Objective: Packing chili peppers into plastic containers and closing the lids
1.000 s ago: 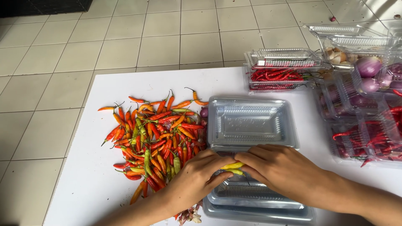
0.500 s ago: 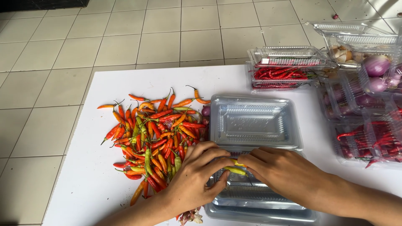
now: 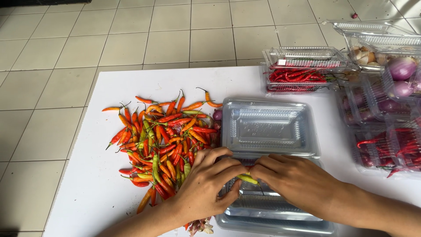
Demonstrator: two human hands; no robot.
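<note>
Fingers of both hands meet over the lower half of an open clear plastic clamshell container (image 3: 263, 131), and between them they pinch a small yellow-green chilli pepper (image 3: 247, 178). On the left hand (image 3: 210, 182) the fingers curl together with their tips against the chilli's left end; on the right hand (image 3: 298, 180) the fingertips press onto its right end, the rest of the fingers bunched and bent. The chilli lies roughly level, its long axis running left to right and tilting slightly downward toward the right hand, directly above the container's lower tray. Both hands are about equally close to it, each touching one end.

Just beside the left hand, touching its knuckles, spreads a loose pile of red, orange and green chillies (image 3: 162, 140) on the white tabletop (image 3: 109, 87). Well apart at the upper right stand closed clear boxes of long red chillies (image 3: 298, 74), and further right stacked boxes holding purple shallots (image 3: 401, 68).
</note>
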